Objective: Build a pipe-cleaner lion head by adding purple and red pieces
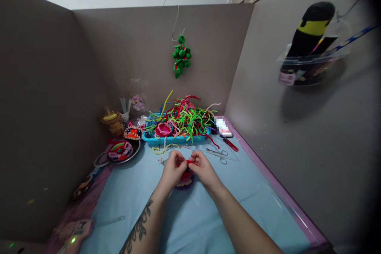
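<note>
Above the middle of the blue cloth (238,214), my left hand (174,170) and my right hand (205,170) are close together. Both pinch a small round piece of fuzzy red, pink and dark chenille stems (185,179). A red strand passes between my thumbs and fingertips. Its lower, scalloped edge shows beneath my hands, while its upper part is hidden behind my fingers. Beyond my hands lie a pale yellow chenille stem (166,150) and, to the right, scissors (218,153).
A blue tray (166,141) heaped with colourful chenille stems stands at the back. Left are a metal plate (138,149) with fuzzy craft pieces and a brown cup (113,123). A phone (223,127) and red-handled tool (230,144) lie right. Grey panels (125,47) enclose the table.
</note>
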Action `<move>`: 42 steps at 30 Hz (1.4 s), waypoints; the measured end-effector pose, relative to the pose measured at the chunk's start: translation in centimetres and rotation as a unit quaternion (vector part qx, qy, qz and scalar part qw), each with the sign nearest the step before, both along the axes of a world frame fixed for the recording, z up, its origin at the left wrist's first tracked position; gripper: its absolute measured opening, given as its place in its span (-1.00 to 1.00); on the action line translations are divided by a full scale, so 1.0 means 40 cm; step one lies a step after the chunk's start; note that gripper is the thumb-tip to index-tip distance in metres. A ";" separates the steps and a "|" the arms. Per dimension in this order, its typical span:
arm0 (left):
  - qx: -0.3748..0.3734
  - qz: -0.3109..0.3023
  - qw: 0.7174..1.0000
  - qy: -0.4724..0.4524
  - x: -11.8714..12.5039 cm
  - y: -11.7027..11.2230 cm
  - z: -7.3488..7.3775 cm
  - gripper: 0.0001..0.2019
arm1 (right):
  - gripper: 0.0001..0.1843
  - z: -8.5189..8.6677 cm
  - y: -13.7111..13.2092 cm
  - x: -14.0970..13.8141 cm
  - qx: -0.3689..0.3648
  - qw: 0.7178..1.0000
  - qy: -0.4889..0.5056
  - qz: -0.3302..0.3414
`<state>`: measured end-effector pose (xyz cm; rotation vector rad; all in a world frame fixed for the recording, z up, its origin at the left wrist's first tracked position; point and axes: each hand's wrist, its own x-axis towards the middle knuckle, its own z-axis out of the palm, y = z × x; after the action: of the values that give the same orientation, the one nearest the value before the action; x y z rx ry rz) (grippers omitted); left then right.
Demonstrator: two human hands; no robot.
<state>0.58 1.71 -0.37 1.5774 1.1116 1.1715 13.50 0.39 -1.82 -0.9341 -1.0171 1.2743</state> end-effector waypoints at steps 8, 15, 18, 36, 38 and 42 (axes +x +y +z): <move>-0.032 0.005 0.999 -0.027 -0.002 -0.002 0.012 -0.84 | -0.66 0.005 -0.005 -0.004 -0.006 1.000 0.012 -0.015; -0.015 0.049 0.998 -0.047 -0.011 0.001 0.008 -0.85 | -0.70 0.014 -0.003 0.011 -0.025 0.998 0.042 -0.034; -0.020 0.072 0.994 -0.075 -0.015 0.004 0.007 -0.83 | -0.74 0.015 0.001 0.020 -0.009 0.996 0.010 -0.087; -0.044 0.043 0.988 -0.142 -0.009 -0.007 0.031 -0.77 | -0.88 0.012 -0.005 0.016 0.034 0.996 -0.033 -0.069; -0.058 0.033 0.985 -0.162 -0.007 -0.008 0.030 -0.76 | -0.89 0.008 -0.005 0.014 0.033 0.997 -0.019 -0.073; -0.068 0.027 0.981 -0.180 -0.010 -0.002 0.023 -0.75 | -0.89 0.007 -0.006 0.009 0.037 0.997 -0.005 -0.070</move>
<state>0.19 1.61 0.57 1.1791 0.9756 1.3254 13.88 0.14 -1.53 -0.9390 -0.9830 1.1089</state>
